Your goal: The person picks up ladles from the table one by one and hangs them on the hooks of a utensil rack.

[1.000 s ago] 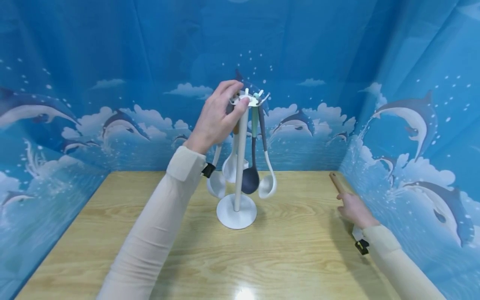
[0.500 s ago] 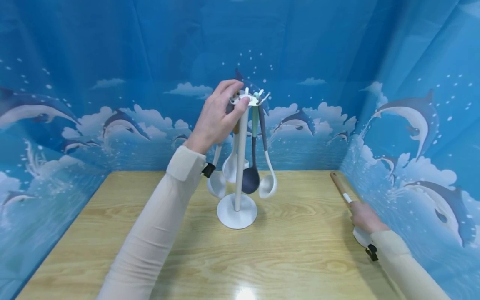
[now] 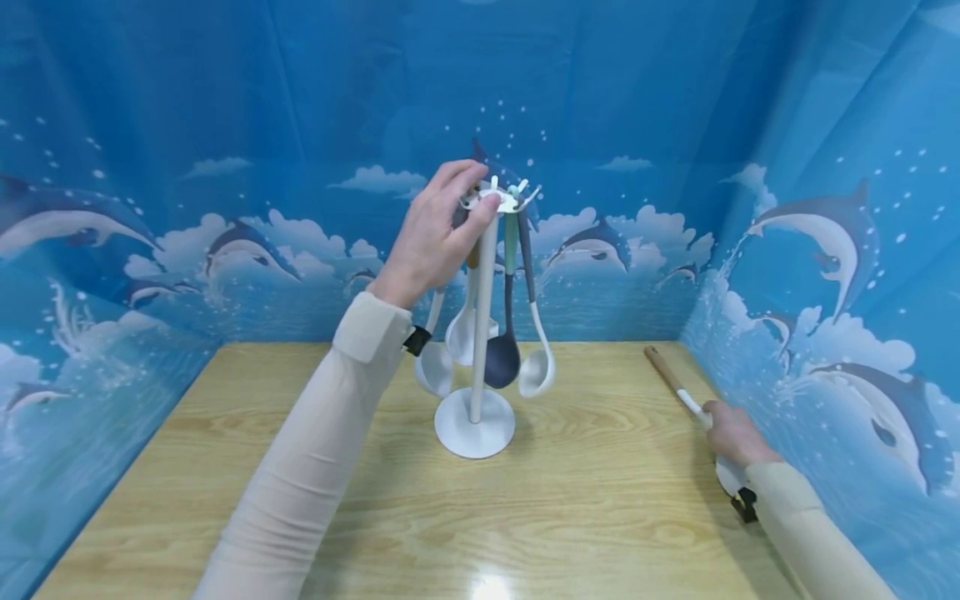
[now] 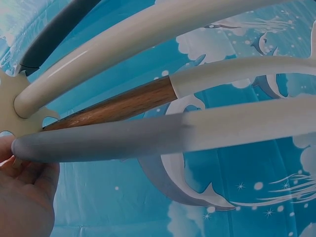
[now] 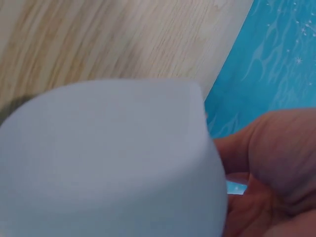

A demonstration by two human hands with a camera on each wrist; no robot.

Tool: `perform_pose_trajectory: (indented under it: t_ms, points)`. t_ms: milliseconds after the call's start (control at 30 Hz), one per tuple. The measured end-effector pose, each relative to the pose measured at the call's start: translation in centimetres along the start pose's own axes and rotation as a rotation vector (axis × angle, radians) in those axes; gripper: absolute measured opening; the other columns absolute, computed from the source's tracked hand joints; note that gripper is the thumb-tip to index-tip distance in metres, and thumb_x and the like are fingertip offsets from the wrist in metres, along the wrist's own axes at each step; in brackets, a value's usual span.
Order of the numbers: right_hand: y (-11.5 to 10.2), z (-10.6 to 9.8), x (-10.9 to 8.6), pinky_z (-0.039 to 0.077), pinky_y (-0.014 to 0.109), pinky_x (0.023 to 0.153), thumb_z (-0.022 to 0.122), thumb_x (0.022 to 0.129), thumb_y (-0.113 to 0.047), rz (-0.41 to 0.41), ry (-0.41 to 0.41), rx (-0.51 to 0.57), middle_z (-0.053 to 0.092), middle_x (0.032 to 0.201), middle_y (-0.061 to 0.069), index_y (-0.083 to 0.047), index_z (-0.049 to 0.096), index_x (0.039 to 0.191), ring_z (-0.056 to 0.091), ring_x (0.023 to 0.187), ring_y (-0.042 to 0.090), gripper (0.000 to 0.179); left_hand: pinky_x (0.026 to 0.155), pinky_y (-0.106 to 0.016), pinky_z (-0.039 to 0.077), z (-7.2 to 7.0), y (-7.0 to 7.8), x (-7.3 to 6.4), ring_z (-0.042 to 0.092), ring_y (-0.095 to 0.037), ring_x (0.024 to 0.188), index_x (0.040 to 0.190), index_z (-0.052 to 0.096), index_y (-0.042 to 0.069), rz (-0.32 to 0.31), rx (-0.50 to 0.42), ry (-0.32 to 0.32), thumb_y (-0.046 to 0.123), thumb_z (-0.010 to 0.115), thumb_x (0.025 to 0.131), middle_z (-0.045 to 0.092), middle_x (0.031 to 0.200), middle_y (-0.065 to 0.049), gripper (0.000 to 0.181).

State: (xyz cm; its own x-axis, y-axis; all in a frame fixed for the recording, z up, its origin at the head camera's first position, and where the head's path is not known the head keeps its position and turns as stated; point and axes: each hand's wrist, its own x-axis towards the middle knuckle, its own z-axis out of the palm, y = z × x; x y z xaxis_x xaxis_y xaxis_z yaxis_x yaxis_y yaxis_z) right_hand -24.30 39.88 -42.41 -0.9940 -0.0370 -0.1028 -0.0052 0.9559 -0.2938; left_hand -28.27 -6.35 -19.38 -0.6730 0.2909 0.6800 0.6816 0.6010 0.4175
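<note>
A white utensil stand (image 3: 475,425) rises from the middle of the wooden table, with several ladles and spoons hanging from its top hub (image 3: 501,198). My left hand (image 3: 438,237) grips the top of the stand, thumb against the pole. In the left wrist view its fingers (image 4: 24,197) curl at the hub (image 4: 15,116), beside a grey handle's end (image 4: 98,143). My right hand (image 3: 731,433) holds a utensil with a wooden handle (image 3: 662,370) at the table's right edge. The utensil's white head (image 5: 108,158) fills the right wrist view, with the fingers (image 5: 276,173) beside it.
A dark blue spoon (image 3: 501,360) and white ladles (image 3: 536,373) hang low round the pole. Blue dolphin-print cloth walls (image 3: 825,250) close the table (image 3: 600,517) in on the left, back and right. The right hand is close to the right wall.
My right hand has drawn back along the table's right edge and taken hold of the wooden-handled utensil, whose handle tip has swung a little left. The left hand and stand have not moved.
</note>
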Motion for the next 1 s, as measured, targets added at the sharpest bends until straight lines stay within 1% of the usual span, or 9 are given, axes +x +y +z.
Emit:
perform_pose_trajectory:
  t_ms: [100, 167, 267, 333, 400, 633, 733, 900, 1000]
  points:
    - [-0.2, -0.1, 0.0, 0.053, 0.055, 0.076, 0.05, 0.079, 0.01, -0.021, 0.02, -0.007, 0.055, 0.116, 0.042, 0.023, 0.05, 0.122, 0.059, 0.097, 0.053, 0.044, 0.112, -0.04, 0.039, 0.0, 0.0, 0.0, 0.044, -0.021, 0.135, 0.147, 0.045, 0.013, -0.004, 0.001, 0.002, 0.043, 0.043, 0.102, 0.04, 0.152, -0.005, 0.054]
    - [-0.4, -0.2, -0.1, 0.052, 0.049, 0.069, 0.049, 0.081, 0.009, -0.042, 0.033, -0.001, 0.06, 0.108, 0.039, 0.022, 0.054, 0.117, 0.061, 0.084, 0.045, 0.039, 0.112, -0.04, 0.039, 0.0, 0.0, -0.1, 0.043, -0.021, 0.136, 0.147, 0.045, 0.013, -0.005, 0.0, 0.003, 0.043, 0.043, 0.102, 0.04, 0.152, -0.006, 0.054]
    - [-0.9, -0.3, -0.2, 0.047, 0.039, 0.058, 0.047, 0.084, 0.007, -0.076, 0.058, 0.009, 0.065, 0.087, 0.027, 0.02, 0.06, 0.11, 0.055, 0.065, 0.029, 0.032, 0.112, -0.04, 0.039, 0.0, -0.1, -0.1, 0.043, -0.021, 0.136, 0.147, 0.045, 0.012, -0.001, -0.002, 0.005, 0.043, 0.044, 0.102, 0.04, 0.152, -0.006, 0.054]
    - [-1.3, -0.4, -0.2, 0.041, 0.034, 0.054, 0.047, 0.087, 0.005, -0.092, 0.071, 0.02, 0.064, 0.075, 0.017, 0.018, 0.063, 0.107, 0.047, 0.059, 0.021, 0.029, 0.112, -0.039, 0.039, 0.0, -0.1, -0.1, 0.043, -0.021, 0.136, 0.147, 0.045, 0.012, 0.002, -0.003, 0.006, 0.042, 0.044, 0.102, 0.04, 0.152, -0.006, 0.054]
    - [-1.7, -0.5, -0.2, 0.041, 0.033, 0.053, 0.048, 0.09, 0.003, -0.097, 0.085, 0.027, 0.062, 0.071, 0.011, 0.015, 0.064, 0.107, 0.046, 0.058, 0.019, 0.027, 0.112, -0.039, 0.039, 0.0, -0.2, -0.1, 0.043, -0.021, 0.136, 0.147, 0.045, 0.012, 0.003, -0.002, 0.005, 0.042, 0.044, 0.102, 0.04, 0.152, -0.006, 0.054]
    - [-3.8, -0.7, 0.1, 0.05, 0.038, 0.059, 0.051, 0.095, -0.004, -0.118, 0.153, 0.101, 0.067, 0.087, 0.019, 0.015, 0.059, 0.119, 0.057, 0.067, 0.02, 0.031, 0.113, -0.039, 0.039, 0.1, -0.1, -0.1, 0.042, -0.021, 0.137, 0.147, 0.045, 0.012, 0.0, -0.009, 0.008, 0.042, 0.045, 0.102, 0.039, 0.153, -0.006, 0.054]
    - [-5.1, -0.8, 0.1, 0.053, 0.043, 0.064, 0.052, 0.097, -0.005, -0.145, 0.221, 0.134, 0.068, 0.093, 0.022, 0.013, 0.058, 0.123, 0.061, 0.072, 0.023, 0.032, 0.113, -0.039, 0.039, 0.1, -0.1, -0.1, 0.042, -0.021, 0.138, 0.147, 0.045, 0.012, -0.003, -0.006, 0.01, 0.042, 0.045, 0.102, 0.039, 0.153, -0.006, 0.054]
    - [-7.9, -1.2, -0.2, 0.054, 0.047, 0.068, 0.055, 0.097, -0.007, -0.217, 0.361, 0.185, 0.069, 0.099, 0.024, 0.01, 0.059, 0.124, 0.064, 0.081, 0.031, 0.032, 0.113, -0.039, 0.039, 0.2, 0.0, 0.0, 0.041, -0.022, 0.138, 0.147, 0.045, 0.011, -0.009, 0.002, 0.005, 0.042, 0.046, 0.102, 0.038, 0.154, -0.006, 0.055]
    - [-9.6, -1.4, -0.3, 0.057, 0.05, 0.073, 0.057, 0.097, -0.006, -0.249, 0.416, 0.256, 0.068, 0.102, 0.024, 0.008, 0.059, 0.126, 0.065, 0.088, 0.035, 0.032, 0.114, -0.039, 0.038, 0.2, 0.1, 0.1, 0.041, -0.023, 0.139, 0.148, 0.044, 0.01, -0.015, 0.006, 0.001, 0.043, 0.046, 0.102, 0.038, 0.154, -0.007, 0.056]
